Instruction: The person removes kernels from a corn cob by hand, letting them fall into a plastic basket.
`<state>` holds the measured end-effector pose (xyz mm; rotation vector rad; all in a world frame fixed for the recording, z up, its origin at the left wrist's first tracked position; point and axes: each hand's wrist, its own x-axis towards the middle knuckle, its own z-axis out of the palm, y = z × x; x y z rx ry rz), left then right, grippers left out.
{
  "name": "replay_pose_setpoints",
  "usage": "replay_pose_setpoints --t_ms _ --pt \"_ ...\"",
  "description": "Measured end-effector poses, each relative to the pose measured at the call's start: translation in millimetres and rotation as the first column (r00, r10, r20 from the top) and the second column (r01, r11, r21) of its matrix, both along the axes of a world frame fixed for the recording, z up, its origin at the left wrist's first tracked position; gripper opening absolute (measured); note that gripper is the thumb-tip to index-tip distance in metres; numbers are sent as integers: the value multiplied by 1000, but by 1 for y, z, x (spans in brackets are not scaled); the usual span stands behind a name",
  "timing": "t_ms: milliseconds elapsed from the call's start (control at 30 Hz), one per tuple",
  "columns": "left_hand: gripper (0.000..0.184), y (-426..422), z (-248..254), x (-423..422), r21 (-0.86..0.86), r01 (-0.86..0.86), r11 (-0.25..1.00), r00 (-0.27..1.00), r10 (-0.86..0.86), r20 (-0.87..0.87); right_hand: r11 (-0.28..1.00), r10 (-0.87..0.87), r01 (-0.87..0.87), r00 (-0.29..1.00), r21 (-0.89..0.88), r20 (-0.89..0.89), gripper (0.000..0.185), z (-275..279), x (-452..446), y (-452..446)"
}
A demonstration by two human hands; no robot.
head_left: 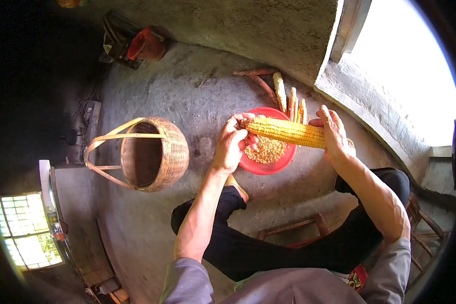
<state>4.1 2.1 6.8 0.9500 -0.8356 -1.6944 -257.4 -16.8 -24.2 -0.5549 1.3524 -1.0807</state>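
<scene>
A yellow ear of corn [289, 131] lies almost level between my two hands, full of kernels along the side I see. My left hand [231, 143] pinches its darker left end. At the other end my right hand [334, 134] is closed around the ear, and its fingers partly hide that tip. Below the ear stands a red plastic basket [267, 171] with loose corn kernels [266, 150] in it. Just beyond the basket, several cobs [279, 91] lie on the floor, some of them stripped or partly stripped.
A woven bamboo basket [175, 152] with a tall handle stands to the left. Another red basket [148, 44] is at the far wall [248, 30]. My legs [289, 258] flank the near floor, and wooden stool rungs [296, 228] show between them. A bright opening is at upper right.
</scene>
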Motion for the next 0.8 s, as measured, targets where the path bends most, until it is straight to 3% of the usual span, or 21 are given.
replay_pose_setpoints --t_ms 167,400,500,600,667,800 --pt "31 2 0 -4 -21 -46 999 976 50 212 1000 -10 10 999 -6 -47 41 6 2 -2" --pt "32 1 -6 3 -38 -21 999 983 28 179 998 25 -30 995 -56 -92 41 2 3 -2" --pt "35 2 1 -1 -81 -27 996 969 46 242 998 17 -23 994 -60 -108 42 4 4 -2" --pt "33 2 7 -3 -7 -47 999 989 48 140 998 13 -20 993 -59 -116 40 7 4 -3" --pt "32 2 8 -4 43 -81 996 970 69 233 998 15 -23 992 -60 -127 38 6 3 -3" --pt "32 1 0 1 50 -74 996 964 58 261 978 54 -85 985 -193 -164 41 10 4 -1"
